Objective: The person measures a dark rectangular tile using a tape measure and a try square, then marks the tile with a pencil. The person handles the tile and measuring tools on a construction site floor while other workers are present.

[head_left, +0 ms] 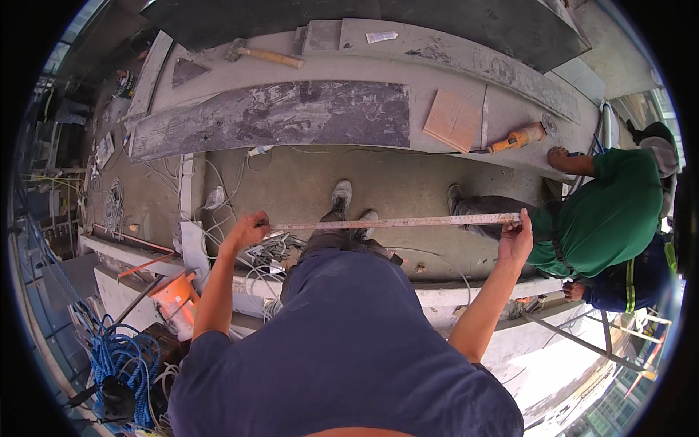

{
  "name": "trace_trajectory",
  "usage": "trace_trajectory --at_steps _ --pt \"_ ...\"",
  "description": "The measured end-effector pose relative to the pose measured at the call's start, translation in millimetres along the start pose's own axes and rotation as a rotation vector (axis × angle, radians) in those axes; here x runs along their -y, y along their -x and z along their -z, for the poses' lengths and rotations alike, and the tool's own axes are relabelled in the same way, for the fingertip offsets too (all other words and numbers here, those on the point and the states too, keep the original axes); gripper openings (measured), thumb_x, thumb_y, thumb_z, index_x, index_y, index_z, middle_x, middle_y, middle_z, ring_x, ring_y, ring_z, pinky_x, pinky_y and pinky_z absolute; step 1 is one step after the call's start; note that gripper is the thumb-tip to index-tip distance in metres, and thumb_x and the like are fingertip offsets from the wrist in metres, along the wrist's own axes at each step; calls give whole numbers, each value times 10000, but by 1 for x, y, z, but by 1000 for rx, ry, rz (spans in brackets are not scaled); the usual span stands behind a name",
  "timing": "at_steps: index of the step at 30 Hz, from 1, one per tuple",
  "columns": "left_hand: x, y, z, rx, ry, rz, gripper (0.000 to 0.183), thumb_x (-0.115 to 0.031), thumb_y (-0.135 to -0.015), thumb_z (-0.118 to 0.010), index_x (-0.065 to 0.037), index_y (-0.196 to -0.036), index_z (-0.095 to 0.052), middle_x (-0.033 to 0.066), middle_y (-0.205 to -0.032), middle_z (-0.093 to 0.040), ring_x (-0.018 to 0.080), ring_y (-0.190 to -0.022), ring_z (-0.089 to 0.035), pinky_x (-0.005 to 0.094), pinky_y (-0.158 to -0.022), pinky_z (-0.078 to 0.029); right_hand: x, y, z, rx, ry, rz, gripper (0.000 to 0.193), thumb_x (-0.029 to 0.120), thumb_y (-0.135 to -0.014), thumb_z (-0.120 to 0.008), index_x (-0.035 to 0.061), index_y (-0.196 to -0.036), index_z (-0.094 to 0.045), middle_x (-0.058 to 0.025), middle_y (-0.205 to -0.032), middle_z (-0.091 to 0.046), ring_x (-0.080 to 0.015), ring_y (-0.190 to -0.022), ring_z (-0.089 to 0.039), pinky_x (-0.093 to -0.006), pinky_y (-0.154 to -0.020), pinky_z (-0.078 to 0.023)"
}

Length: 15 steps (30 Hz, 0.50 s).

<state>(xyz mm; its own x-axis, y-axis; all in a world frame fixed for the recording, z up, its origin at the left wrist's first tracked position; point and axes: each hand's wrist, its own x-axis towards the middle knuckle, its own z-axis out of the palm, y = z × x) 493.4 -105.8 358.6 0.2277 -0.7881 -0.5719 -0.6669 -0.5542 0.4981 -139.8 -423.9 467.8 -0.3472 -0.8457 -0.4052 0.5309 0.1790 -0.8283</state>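
Observation:
I hold a long pale measuring stick (393, 222) level in front of me, stretched between both hands. My left hand (246, 231) pinches its left end and my right hand (515, 239) grips its right end. My grey shoes (341, 197) stand on the concrete slab (306, 182) below the stick.
A person in a green shirt (608, 211) crouches at the right, one hand on the slab. An orange angle grinder (518, 137), a square tile (453, 120), a hammer (263, 55) and a long dark stone slab (277, 115) lie ahead. White cables (240, 247), an orange bucket (175, 293) and blue rope (120, 357) are at the left.

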Motion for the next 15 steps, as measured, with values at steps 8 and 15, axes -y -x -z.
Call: trace_trajectory --at_steps 8,15 --pt "-39 28 -29 -141 100 -26 250 -312 -986 -733 -114 -1126 -793 212 -1034 -732 417 -978 -718 502 -871 -565 -124 -7 -17 264 248 -208 179 198 -1010 -831 80 -1043 -699 32 -814 -662 -65 -681 -605 -219 -606 -510" --pt "-53 29 -17 -396 36 6 285 -353 -991 -745 -109 -1128 -799 205 -1020 -715 407 -958 -716 489 -852 -557 -185 24 -50 265 501 -198 424 210 -1044 -778 5 -1384 -629 -78 -1103 -715 -141 -863 -679 -301 -700 -566"
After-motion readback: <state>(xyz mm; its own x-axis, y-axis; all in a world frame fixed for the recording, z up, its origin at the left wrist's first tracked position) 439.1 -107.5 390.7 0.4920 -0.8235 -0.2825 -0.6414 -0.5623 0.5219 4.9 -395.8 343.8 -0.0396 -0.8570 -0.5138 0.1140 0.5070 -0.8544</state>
